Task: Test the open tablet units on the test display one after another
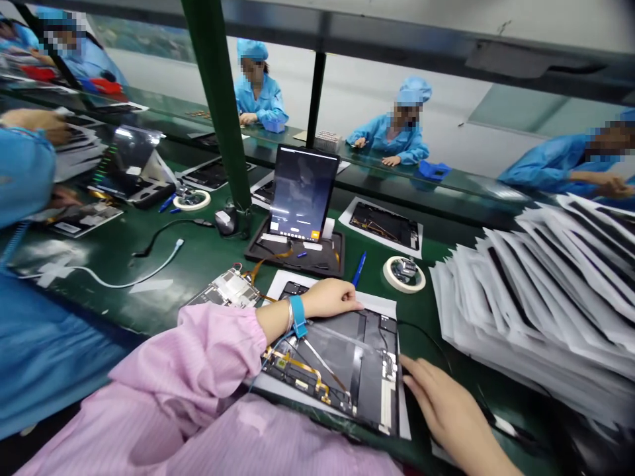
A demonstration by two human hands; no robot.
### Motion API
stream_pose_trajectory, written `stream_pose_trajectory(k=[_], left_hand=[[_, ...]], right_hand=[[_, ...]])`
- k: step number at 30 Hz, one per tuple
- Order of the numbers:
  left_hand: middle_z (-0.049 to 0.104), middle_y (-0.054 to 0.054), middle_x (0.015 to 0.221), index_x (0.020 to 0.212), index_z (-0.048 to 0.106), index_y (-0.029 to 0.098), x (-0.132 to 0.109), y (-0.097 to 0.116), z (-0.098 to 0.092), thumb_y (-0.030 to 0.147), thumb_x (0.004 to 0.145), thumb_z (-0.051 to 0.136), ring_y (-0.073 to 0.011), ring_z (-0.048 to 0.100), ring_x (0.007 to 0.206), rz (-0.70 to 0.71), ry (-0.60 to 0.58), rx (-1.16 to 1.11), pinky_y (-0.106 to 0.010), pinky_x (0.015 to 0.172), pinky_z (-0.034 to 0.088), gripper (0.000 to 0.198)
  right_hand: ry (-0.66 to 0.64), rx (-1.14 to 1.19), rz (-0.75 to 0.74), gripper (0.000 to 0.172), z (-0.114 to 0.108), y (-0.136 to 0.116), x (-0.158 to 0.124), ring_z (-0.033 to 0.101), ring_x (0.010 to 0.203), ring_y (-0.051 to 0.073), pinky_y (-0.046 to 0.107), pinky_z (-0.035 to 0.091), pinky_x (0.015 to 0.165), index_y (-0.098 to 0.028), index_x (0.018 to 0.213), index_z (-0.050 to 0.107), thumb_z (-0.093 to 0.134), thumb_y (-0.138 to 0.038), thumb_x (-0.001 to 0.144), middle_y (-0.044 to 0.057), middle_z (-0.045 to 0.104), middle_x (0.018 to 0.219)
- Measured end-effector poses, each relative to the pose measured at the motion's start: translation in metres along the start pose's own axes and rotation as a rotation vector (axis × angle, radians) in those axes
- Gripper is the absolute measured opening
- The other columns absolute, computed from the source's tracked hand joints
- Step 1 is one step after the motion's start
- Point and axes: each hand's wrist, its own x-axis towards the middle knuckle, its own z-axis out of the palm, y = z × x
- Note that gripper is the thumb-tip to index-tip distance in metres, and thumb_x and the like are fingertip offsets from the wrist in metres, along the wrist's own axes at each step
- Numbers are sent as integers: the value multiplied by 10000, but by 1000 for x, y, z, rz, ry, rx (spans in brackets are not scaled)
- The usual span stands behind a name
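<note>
On the green workbench [159, 311] lies an opened tablet chassis [337, 337]; beyond it stands a lit display [303, 192]. The right hand [444, 400] is at its right edge, fingers extended, loose. The left hand [332, 297] curls over its far edge; I can't tell whether it grips anything. Past that edge lies a blue pen [360, 269].

No text, brand or number can be read. The lit screen [302, 188] shows a row of small icons along its bottom edge, an orange one at the corner, all too small to make out. Pale labels on the tablet shell [338, 342], the board [233, 289] and the black mouse-like device [229, 226] are likewise too small or blurred to read.
</note>
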Motion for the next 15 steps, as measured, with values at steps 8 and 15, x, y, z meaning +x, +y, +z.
stream_pose_trajectory(k=[8, 15], left_hand=[[621, 2, 705, 718, 598, 180, -3, 0, 0, 504, 804, 541, -141, 539, 649, -17, -44, -11, -230, 569, 340, 340], [626, 4, 703, 725, 595, 185, -3, 0, 0, 544, 801, 522, -146, 549, 654, -13, -69, -19, -232, 573, 346, 375]], right_hand=[[213, 266, 288, 131, -7, -9, -8, 647, 833, 170, 296, 530, 786, -212, 922, 587, 483, -292, 919, 41, 665, 904], [54, 465, 294, 170, -13, -11, -9, 627, 857, 159, 278, 499, 767, -225, 933, 633, 465, -248, 922, 24, 666, 897]])
